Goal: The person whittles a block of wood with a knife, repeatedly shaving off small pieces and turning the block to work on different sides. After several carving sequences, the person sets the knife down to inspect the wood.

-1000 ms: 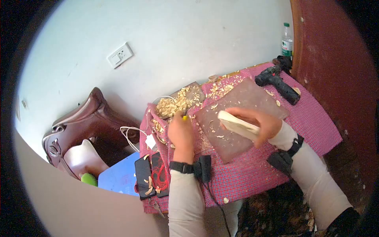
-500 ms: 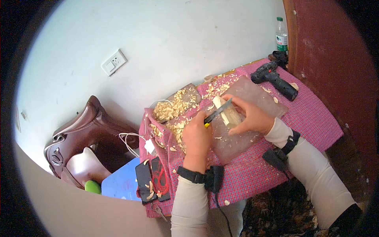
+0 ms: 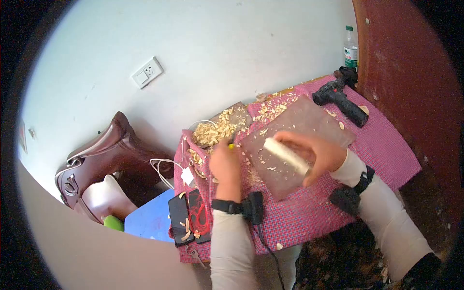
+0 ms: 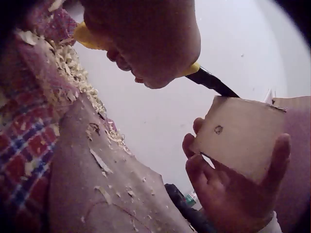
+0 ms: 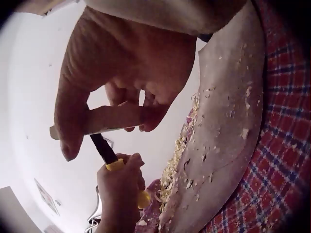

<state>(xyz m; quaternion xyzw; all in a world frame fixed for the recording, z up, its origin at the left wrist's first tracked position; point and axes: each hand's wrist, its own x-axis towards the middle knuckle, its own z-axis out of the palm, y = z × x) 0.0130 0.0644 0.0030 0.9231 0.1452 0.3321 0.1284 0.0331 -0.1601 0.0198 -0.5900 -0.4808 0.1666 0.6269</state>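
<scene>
My left hand [image 3: 225, 166] grips the yellow handle of a knife [image 4: 211, 81], its fingers wrapped round it. The dark blade points toward a pale wood block [image 4: 243, 136] and overlaps the block's upper edge in the left wrist view. My right hand [image 3: 328, 152] holds that block by its sides, between thumb and fingers, above a flat grey-brown board [image 3: 314, 116]. A small dark knot marks the block's broad face. Seen from the head, the block is blurred and tilted.
Wood shavings [image 3: 215, 131] heap at the table's back left. A black cordless drill [image 3: 340, 102] lies at the back right, near a bottle [image 3: 351, 48]. Two phones, one dark phone [image 3: 180, 217] at front left, lie by red cord and keys [image 3: 195, 256]. A checked cloth [image 3: 309, 217] covers the table.
The knife swung from the left to the block, then back left toward the shavings. The right hand turned the block and moved slightly; it still holds it.
</scene>
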